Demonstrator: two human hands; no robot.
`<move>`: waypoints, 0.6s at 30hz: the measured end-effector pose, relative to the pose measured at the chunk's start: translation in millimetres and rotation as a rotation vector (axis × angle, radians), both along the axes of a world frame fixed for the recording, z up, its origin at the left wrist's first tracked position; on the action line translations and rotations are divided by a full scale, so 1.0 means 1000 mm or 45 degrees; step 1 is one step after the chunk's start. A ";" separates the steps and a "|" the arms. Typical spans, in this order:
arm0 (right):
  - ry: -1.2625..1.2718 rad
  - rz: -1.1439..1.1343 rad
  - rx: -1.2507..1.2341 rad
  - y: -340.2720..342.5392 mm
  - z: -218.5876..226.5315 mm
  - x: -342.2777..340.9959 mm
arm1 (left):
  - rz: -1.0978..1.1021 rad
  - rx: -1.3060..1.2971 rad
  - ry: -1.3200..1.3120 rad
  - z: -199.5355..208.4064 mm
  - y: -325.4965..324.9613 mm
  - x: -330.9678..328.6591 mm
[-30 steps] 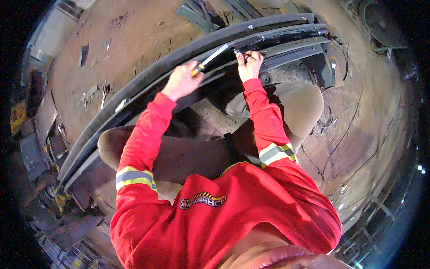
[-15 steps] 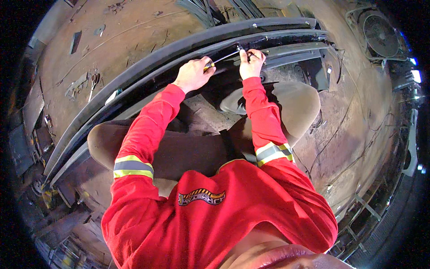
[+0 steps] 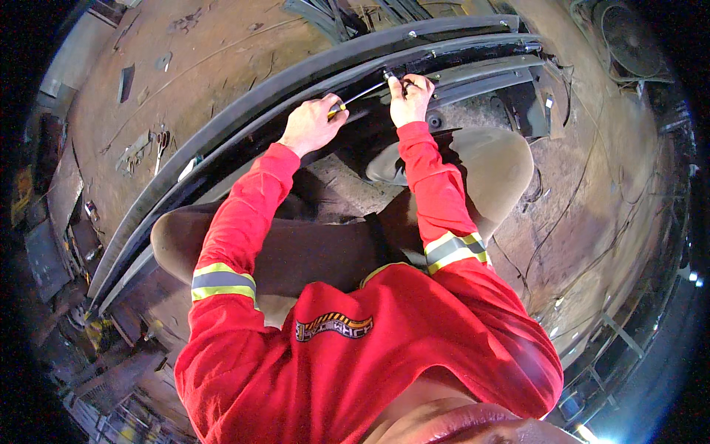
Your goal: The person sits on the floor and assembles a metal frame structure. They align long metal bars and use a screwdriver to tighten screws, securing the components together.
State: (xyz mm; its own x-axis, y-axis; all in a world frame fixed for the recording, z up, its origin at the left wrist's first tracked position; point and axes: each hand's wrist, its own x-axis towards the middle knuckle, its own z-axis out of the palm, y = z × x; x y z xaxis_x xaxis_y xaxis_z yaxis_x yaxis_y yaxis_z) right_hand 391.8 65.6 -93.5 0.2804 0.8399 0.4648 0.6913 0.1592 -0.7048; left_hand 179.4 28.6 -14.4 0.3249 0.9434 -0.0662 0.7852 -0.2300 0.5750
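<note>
In my left hand [image 3: 312,124] is a screwdriver [image 3: 337,109] with a yellow and black handle, the fingers wrapped round it. Its thin metal shaft slants up to the right, toward a small shiny fitting [image 3: 388,74] on the long dark curved metal channel [image 3: 296,96]. My right hand [image 3: 411,100] is closed beside that fitting, thumb and fingertips together. What the right fingers grip is too small and dark to make out. The channel lies across the floor beyond my bent legs, with several bolts along it.
Scissors [image 3: 162,148] lie on the floor left of the channel, near flat metal scraps [image 3: 133,153]. Dark metal strips [image 3: 322,16] are at the far side. A round fan [image 3: 630,41] stands at the far right. Thin cables [image 3: 569,207] run over the floor on the right.
The whole view has shifted slightly. Both hands keep nearly the same places at the channel, and the screwdriver still points at the fitting.
</note>
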 end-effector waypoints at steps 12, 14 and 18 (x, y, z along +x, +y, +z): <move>0.006 0.017 -0.024 -0.002 0.004 -0.001 | 0.002 0.066 0.061 0.008 0.000 0.001; -0.044 0.024 -0.015 -0.002 0.004 0.000 | 0.009 0.110 0.105 0.011 -0.002 0.003; -0.053 0.030 0.004 -0.002 0.005 0.000 | 0.020 0.226 0.189 0.014 -0.003 0.005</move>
